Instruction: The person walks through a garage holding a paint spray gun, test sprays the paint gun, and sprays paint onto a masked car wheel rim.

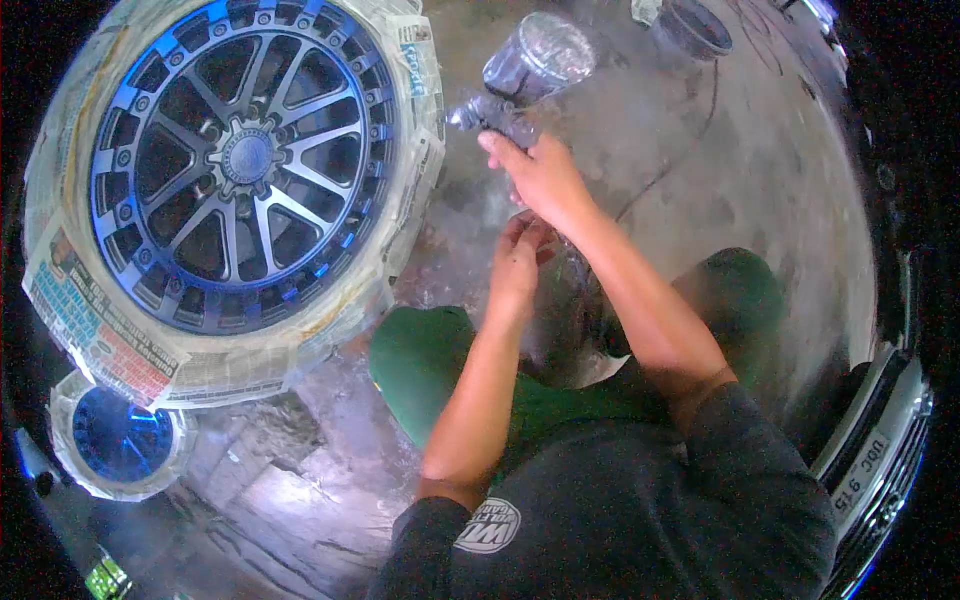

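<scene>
My right hand [552, 185] is wrapped round the handle of a spray gun [497, 116], whose shiny nozzle points left toward the wheel. A silvery cup [540, 58] shows right beyond the gun; whether it is joined to it I cannot tell. Just below, my left hand [520, 255] has its fingers curled in near the bottom of the gun's handle. What those fingers hold, if anything, is hidden. To the left is a large spoked wheel [275, 215] with a blue-tinted rim, its tire covered by taped newspaper [95, 310].
A second masked wheel [122, 432] is at lower left. A dark round container [695, 28] stands at the top right, and a thin hose [672, 165] runs over the grey floor [790, 190]. At the right edge is a vehicle's front with a plate [862, 475].
</scene>
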A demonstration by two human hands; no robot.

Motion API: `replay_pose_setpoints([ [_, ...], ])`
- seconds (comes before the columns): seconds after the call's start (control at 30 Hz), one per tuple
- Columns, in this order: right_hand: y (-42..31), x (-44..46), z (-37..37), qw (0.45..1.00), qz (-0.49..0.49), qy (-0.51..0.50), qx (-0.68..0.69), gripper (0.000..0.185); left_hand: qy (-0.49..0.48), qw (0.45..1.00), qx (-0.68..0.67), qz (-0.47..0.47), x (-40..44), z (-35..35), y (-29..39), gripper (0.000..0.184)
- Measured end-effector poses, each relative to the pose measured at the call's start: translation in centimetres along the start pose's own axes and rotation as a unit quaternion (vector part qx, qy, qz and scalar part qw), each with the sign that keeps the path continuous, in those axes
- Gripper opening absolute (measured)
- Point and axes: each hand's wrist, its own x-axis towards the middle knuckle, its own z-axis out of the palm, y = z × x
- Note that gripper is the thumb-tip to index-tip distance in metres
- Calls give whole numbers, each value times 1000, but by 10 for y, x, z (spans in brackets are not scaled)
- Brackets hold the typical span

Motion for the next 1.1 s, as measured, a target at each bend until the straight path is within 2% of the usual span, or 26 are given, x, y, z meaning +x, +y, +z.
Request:
replay_pose_setpoints([
  [0.17, -28, 16, -13, 998, -48, 14, 44, 36, 45, 998, 2, 33, 7, 13, 2, 28],
  [0.23, -35, 17, -21, 999, -23, 3, 22, 37, 62, 997, -21, 40, 10, 19, 0, 29],
  [0.4, -42, 27, -41, 998, 0, -60, -30, 36, 143, 983, 18, 110, 8, 37, 14, 28],
  [0.5, -32, 55, -46, 994, 8, -90, -54, 52, 178, 970, 68, 153, 7, 45, 16, 28],
  [0.73, -49, 109, -58, 992, -76, -99, -36, 59, 242, 928, 211, 188, -16, 77, 24, 26],
  [0.8, -61, 117, -64, 988, -123, -85, -25, 57, 214, 922, 253, 199, -23, 93, 34, 26],
  [0.87, -85, 112, -79, 988, -96, -120, 13, 54, 191, 914, 307, 184, -36, 118, 60, 27],
  [0.97, -98, 105, -92, 985, -86, -146, 29, 50, 121, 861, 430, 242, -45, 141, 94, 29],
  [1.1, -84, 118, -96, 982, -81, -171, 3, 49, 59, 827, 482, 285, -47, 163, 126, 33],
])
